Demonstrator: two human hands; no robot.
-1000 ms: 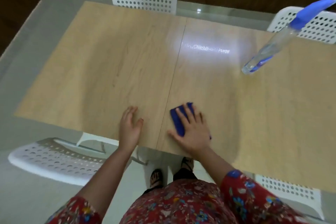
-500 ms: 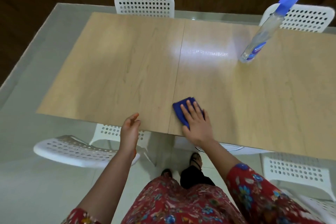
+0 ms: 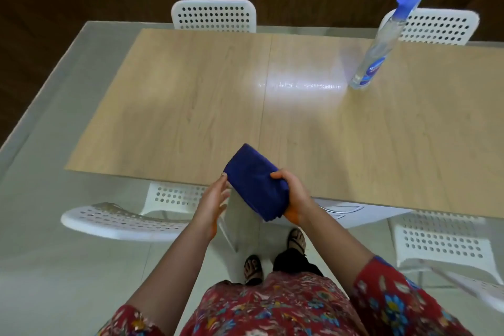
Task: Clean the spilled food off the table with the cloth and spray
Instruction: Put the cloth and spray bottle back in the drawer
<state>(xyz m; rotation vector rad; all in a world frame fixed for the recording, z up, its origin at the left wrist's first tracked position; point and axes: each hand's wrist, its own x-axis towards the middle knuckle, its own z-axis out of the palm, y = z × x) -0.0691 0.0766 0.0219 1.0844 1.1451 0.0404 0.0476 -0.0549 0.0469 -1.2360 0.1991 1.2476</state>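
Note:
The folded dark blue cloth [image 3: 255, 181] is lifted off the wooden table [image 3: 191, 106], over its near edge. My right hand [image 3: 293, 198] grips the cloth from the right side, thumb on top. With straight fingers, my left hand [image 3: 214, 203] touches the cloth's left edge. A clear spray bottle [image 3: 377, 54] with a blue trigger head stands upright at the table's far right. I see no spilled food on the tabletop.
White perforated chairs stand around the table: one at the far side [image 3: 214, 15], one at the far right [image 3: 439, 27], one at the near left [image 3: 122, 217], one at the near right [image 3: 441, 245]. My feet [image 3: 272, 256] stand on the pale floor below.
My right hand stopped pressing the cloth flat on the table and picked it up toward me. My left hand left the table edge and came up to the cloth.

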